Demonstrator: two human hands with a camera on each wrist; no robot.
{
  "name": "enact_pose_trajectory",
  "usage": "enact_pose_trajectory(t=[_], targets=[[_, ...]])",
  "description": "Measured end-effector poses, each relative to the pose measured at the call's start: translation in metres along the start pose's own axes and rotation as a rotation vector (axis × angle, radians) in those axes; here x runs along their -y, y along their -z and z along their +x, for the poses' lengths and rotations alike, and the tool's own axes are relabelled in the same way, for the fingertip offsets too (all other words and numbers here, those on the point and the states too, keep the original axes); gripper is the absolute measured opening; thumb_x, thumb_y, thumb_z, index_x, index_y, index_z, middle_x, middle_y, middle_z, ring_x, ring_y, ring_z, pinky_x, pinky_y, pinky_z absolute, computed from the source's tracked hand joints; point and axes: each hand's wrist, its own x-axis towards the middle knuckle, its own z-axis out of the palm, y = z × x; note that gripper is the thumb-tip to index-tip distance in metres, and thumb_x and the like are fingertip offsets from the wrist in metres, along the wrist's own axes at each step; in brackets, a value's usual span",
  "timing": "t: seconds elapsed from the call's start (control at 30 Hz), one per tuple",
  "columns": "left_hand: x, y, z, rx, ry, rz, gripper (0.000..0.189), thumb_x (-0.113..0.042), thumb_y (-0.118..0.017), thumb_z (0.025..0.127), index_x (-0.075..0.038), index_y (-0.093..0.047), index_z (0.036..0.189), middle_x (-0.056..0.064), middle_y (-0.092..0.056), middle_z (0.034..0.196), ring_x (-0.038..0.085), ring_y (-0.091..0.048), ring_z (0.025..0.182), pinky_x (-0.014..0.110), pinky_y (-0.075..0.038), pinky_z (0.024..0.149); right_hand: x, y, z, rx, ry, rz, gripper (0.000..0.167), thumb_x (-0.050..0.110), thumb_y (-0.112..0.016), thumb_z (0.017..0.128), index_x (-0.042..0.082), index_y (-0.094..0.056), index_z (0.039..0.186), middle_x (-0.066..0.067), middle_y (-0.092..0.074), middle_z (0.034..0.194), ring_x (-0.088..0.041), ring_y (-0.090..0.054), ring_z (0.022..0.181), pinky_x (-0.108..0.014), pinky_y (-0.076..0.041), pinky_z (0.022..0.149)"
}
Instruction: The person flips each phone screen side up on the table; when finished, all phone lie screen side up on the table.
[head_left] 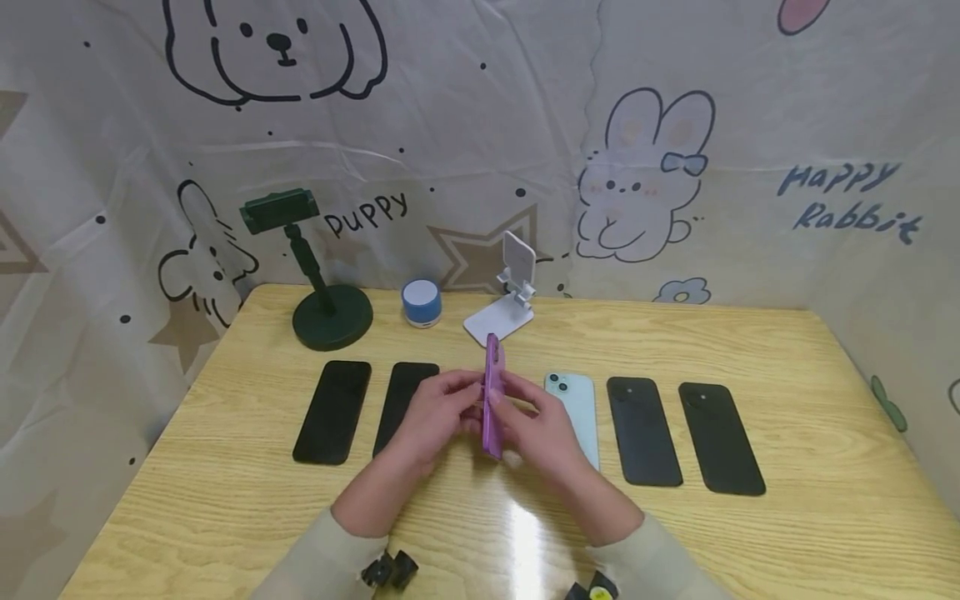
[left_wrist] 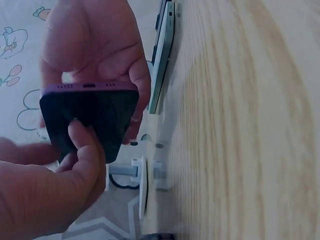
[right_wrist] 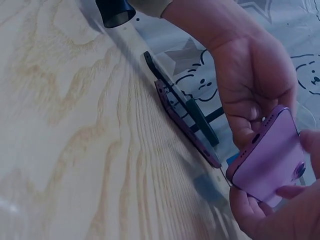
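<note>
A purple smartphone point(head_left: 492, 400) is held on edge above the table between both hands. My left hand point(head_left: 438, 412) is on its dark screen side, fingertips bent against the glass point(left_wrist: 107, 112) in the left wrist view. From the other side my right hand point(head_left: 543, 421) grips it, thumb and fingers round the edges. In the right wrist view the plain purple back point(right_wrist: 265, 157) and part of a camera lens point(right_wrist: 298, 171) show. Beneath the hands lie a black phone point(head_left: 401, 400) at left and a light blue phone point(head_left: 577, 412) at right, each partly covered.
Another black phone point(head_left: 333, 412) lies far left; two dark phones, one point(head_left: 645, 431) and the other point(head_left: 722, 437), lie right. Behind stand a green phone stand point(head_left: 332, 317), a blue-and-white round speaker point(head_left: 422, 303) and a white folding stand point(head_left: 498, 318). A printed curtain point(head_left: 480, 167) hangs behind.
</note>
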Motion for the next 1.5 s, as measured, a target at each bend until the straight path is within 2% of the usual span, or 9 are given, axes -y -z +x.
enact_pose_trajectory(t=[0.13, 0.27, 0.4, 0.63, 0.83, 1.0, 1.17, 1.3, 1.5], targets=[[0.0, -0.001, 0.001, -0.012, 0.003, 0.175, 0.026, -0.013, -0.066, 0.098, -0.005, -0.071, 0.122, 0.007, -0.068, 0.107, 0.024, -0.061, 0.087, 0.039, -0.055, 0.075, 0.001, 0.005, -0.002, 0.016, -0.012, 0.075, 0.051, 0.023, -0.068, 0.098, 0.008, -0.054, 0.144, -0.018, -0.054, 0.136, -0.033, -0.063, 0.11, -0.04, -0.055, 0.084], [0.0, -0.003, 0.0, -0.1, 0.012, 0.374, 0.033, -0.021, -0.074, 0.093, -0.005, -0.071, 0.121, 0.006, -0.068, 0.107, 0.024, -0.062, 0.094, 0.04, -0.055, 0.076, 0.0, 0.01, -0.002, 0.058, -0.013, 0.098, 0.049, 0.022, -0.064, 0.1, 0.006, -0.052, 0.145, -0.019, -0.054, 0.139, -0.03, -0.062, 0.113, -0.044, -0.054, 0.087], [0.001, -0.006, -0.001, -0.152, 0.005, 0.47, 0.045, -0.028, -0.078, 0.09, -0.002, -0.068, 0.125, 0.01, -0.068, 0.111, 0.027, -0.063, 0.104, 0.04, -0.053, 0.083, 0.002, 0.011, -0.004, 0.1, -0.023, 0.195, 0.051, 0.023, -0.058, 0.103, 0.006, -0.046, 0.15, -0.021, -0.049, 0.144, -0.027, -0.06, 0.116, -0.048, -0.05, 0.093], [-0.001, -0.009, -0.001, -0.193, -0.008, 0.395, 0.048, -0.028, -0.076, 0.091, -0.001, -0.065, 0.129, 0.008, -0.069, 0.109, 0.022, -0.065, 0.097, 0.038, -0.052, 0.082, 0.009, 0.01, -0.007, 0.124, -0.035, 0.319, 0.045, 0.025, -0.045, 0.108, 0.012, -0.046, 0.151, -0.017, -0.051, 0.143, -0.028, -0.06, 0.116, -0.041, -0.053, 0.085], [-0.009, -0.012, -0.007, -0.275, -0.007, 0.376, 0.044, -0.025, -0.079, 0.089, -0.006, -0.066, 0.127, 0.005, -0.066, 0.103, 0.022, -0.06, 0.085, 0.036, -0.048, 0.075, 0.01, 0.01, -0.008, 0.116, 0.009, 0.342, 0.039, 0.012, -0.045, 0.107, 0.009, -0.053, 0.146, -0.017, -0.055, 0.138, -0.031, -0.062, 0.113, -0.05, -0.053, 0.086], [-0.008, -0.009, -0.008, -0.299, -0.007, 0.34, 0.039, -0.016, -0.078, 0.089, -0.007, -0.066, 0.125, 0.007, -0.064, 0.103, 0.022, -0.061, 0.087, 0.036, -0.052, 0.075, 0.009, 0.011, -0.007, -0.027, 0.098, 0.189, 0.034, -0.002, -0.058, 0.099, 0.0, -0.062, 0.133, -0.02, -0.063, 0.12, -0.027, -0.068, 0.098, -0.046, -0.057, 0.077], [-0.004, -0.007, -0.007, -0.282, 0.002, 0.343, 0.039, -0.001, -0.072, 0.089, -0.006, -0.065, 0.127, 0.008, -0.062, 0.105, 0.022, -0.061, 0.091, 0.035, -0.054, 0.074, 0.004, 0.014, -0.003, -0.162, 0.07, 0.048, 0.035, -0.008, -0.063, 0.093, 0.002, -0.068, 0.126, -0.018, -0.063, 0.113, -0.025, -0.069, 0.085, -0.04, -0.059, 0.07], [-0.002, -0.007, -0.005, -0.275, 0.002, 0.335, 0.039, 0.005, -0.07, 0.088, -0.005, -0.066, 0.125, 0.009, -0.062, 0.104, 0.023, -0.061, 0.092, 0.035, -0.054, 0.075, 0.0, 0.016, -0.001, -0.194, 0.032, 0.006, 0.038, -0.008, -0.063, 0.093, 0.003, -0.066, 0.129, -0.018, -0.06, 0.118, -0.023, -0.067, 0.081, -0.039, -0.059, 0.066], [0.002, -0.005, -0.002, -0.267, 0.028, 0.349, 0.039, 0.01, -0.068, 0.087, -0.004, -0.066, 0.124, 0.009, -0.06, 0.104, 0.024, -0.059, 0.09, 0.036, -0.054, 0.076, -0.001, 0.017, 0.0, -0.161, -0.029, -0.015, 0.04, -0.009, -0.061, 0.091, 0.0, -0.063, 0.131, -0.019, -0.061, 0.118, -0.025, -0.068, 0.087, -0.042, -0.058, 0.072]])
